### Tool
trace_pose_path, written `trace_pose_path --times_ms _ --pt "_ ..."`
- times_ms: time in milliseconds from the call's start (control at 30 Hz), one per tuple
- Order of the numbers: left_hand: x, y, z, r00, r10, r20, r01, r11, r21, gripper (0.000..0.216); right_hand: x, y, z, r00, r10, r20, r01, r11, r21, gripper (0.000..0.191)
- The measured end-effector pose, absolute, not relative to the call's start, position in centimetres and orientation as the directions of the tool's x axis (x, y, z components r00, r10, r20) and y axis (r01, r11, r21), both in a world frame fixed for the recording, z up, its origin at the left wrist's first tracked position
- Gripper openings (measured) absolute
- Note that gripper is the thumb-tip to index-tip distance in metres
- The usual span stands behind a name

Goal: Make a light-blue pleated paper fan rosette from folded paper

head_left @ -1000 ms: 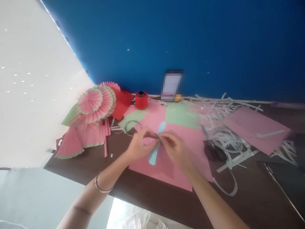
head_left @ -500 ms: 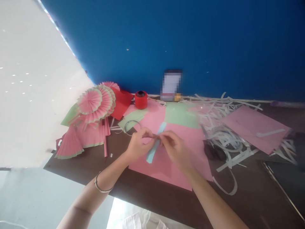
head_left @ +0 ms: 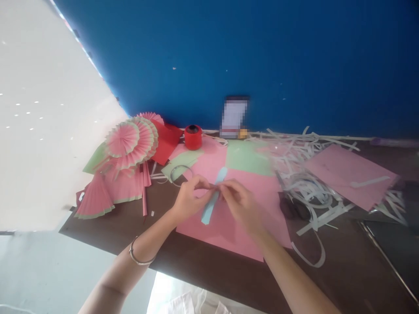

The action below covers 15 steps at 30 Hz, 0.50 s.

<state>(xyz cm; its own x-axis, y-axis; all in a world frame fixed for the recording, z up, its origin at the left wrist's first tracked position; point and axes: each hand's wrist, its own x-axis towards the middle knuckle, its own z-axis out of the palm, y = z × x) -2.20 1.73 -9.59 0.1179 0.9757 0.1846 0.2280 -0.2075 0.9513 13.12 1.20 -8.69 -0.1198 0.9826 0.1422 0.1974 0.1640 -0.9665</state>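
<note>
My left hand (head_left: pixel 190 198) and my right hand (head_left: pixel 240 203) meet over a large pink paper sheet (head_left: pixel 229 222) on the dark brown table (head_left: pixel 343 274). Both pinch the middle of a narrow light blue paper strip (head_left: pixel 209 211), fingertips close together. One end of the strip points up toward the wall, the other hangs down toward me. A metal bangle (head_left: pixel 139 257) circles my left wrist.
Pleated pink paper fans (head_left: pixel 131 141) lie at the left. A red tape roll (head_left: pixel 193 136) stands by the blue wall (head_left: pixel 262 56). A green sheet (head_left: pixel 247 158), a heap of white paper strips (head_left: pixel 310 192) and another pink sheet (head_left: pixel 348 172) lie to the right.
The lower end of the blue strip has swung slightly left. Both hands stay pinched on it in about the same place.
</note>
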Motion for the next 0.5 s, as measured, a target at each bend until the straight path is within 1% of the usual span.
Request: trace_pose_path --times_ms 67,133,333,500 --pt "-2.2 1.7 -9.6 0.116 0.977 0.180 0.219 -0.202 0.955 0.015 13.2 1.1 -8.7 -0.116 0.982 0.148 0.179 0.168 -0.970 0.017" --pt "-2.2 1.7 -9.7 0.114 0.977 0.178 0.207 -0.199 0.958 0.015 13.3 1.1 -8.7 -0.112 0.976 0.186 0.188 0.205 -0.961 0.016" --pt "-2.3 1.8 -9.8 0.103 0.979 0.174 0.214 -0.193 0.958 0.015 13.6 1.4 -9.4 -0.171 0.920 0.353 0.313 0.391 -0.866 0.009" --pt "-2.3 1.8 -9.5 0.115 0.979 0.167 0.217 -0.189 0.958 0.015 13.8 1.4 -9.8 -0.178 0.880 0.441 0.426 0.473 -0.772 0.008"
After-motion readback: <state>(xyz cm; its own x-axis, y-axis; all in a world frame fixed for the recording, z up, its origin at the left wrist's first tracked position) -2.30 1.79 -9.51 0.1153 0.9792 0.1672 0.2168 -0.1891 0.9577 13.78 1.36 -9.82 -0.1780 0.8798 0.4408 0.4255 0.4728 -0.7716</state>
